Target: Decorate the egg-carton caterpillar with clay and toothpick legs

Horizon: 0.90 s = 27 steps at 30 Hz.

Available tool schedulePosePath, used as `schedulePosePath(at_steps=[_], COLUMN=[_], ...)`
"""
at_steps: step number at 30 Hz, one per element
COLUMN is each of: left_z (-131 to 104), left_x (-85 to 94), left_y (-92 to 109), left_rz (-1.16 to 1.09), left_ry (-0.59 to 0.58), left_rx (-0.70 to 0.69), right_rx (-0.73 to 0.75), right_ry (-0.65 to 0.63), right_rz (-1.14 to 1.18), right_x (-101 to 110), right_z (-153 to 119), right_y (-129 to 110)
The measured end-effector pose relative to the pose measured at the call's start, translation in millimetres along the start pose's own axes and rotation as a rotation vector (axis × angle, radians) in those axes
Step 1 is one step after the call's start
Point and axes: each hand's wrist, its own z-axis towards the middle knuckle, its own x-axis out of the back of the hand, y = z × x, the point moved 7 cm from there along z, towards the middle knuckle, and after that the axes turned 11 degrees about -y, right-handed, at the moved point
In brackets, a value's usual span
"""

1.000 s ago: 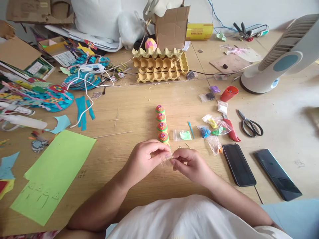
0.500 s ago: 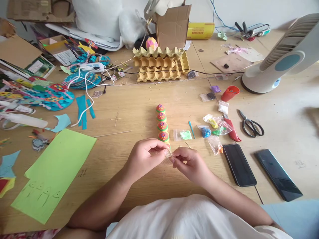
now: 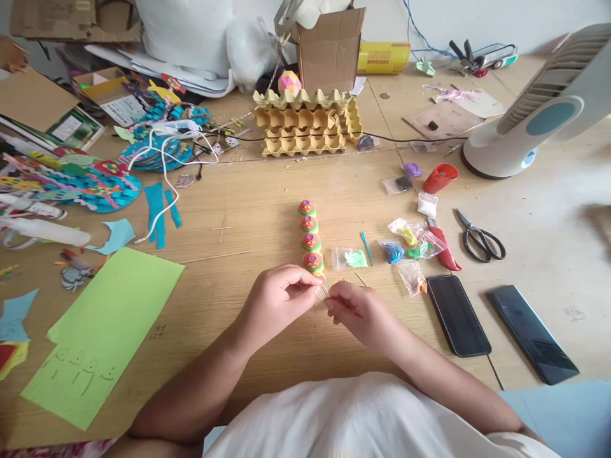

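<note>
Between my two hands, close to my body, is a small bunch of thin toothpicks (image 3: pixel 323 294). My left hand (image 3: pixel 281 296) pinches one end of it between thumb and fingers. From the other side my right hand (image 3: pixel 360 312) closes thumb and fingertips on the lower end. Just beyond my fingers, a row of egg-carton cups (image 3: pixel 310 242) decorated with red, green and purple clay runs away from me; the nearest cup is partly hidden by my left hand. A few loose toothpicks (image 3: pixel 361 280) lie past my right hand.
Right of the row are a bag of pale green clay (image 3: pixel 356 257), a blue stick (image 3: pixel 366 248), other clay bags (image 3: pixel 394 253), scissors (image 3: pixel 482 245) and two phones (image 3: pixel 459 316). Egg cartons (image 3: pixel 305 121) stand behind, a fan (image 3: pixel 520 121) back right. Green paper (image 3: pixel 114 318) lies left.
My right fingers have curled slightly closer together at the toothpicks. Otherwise the hands and the things on the table look the same.
</note>
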Motion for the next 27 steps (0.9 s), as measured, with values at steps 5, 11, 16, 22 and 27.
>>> schedulePosePath(at_steps=[5,11,16,22,27], left_z=[3,2,-1,2,3], left_x=[-0.2,2.5,1.3,-3.7,-4.3], left_y=[-8,0,8,5,2], left_rz=[-0.091,-0.043,0.056,0.021,-0.012], left_ry=[-0.013,0.029,0.093,0.059,0.019], left_rx=[0.065,0.040,-0.046,-0.039,-0.032], right_rx=[0.002,0.018,-0.017,-0.051,-0.038], right_ry=[0.027,0.032,-0.019,-0.038,-0.057], right_rz=[0.012,0.120,0.267,0.345,0.342], right_x=[-1,-2,-5,-7,-10], right_z=[-1,2,5,4,4], right_y=[-1,-1,5,8,6])
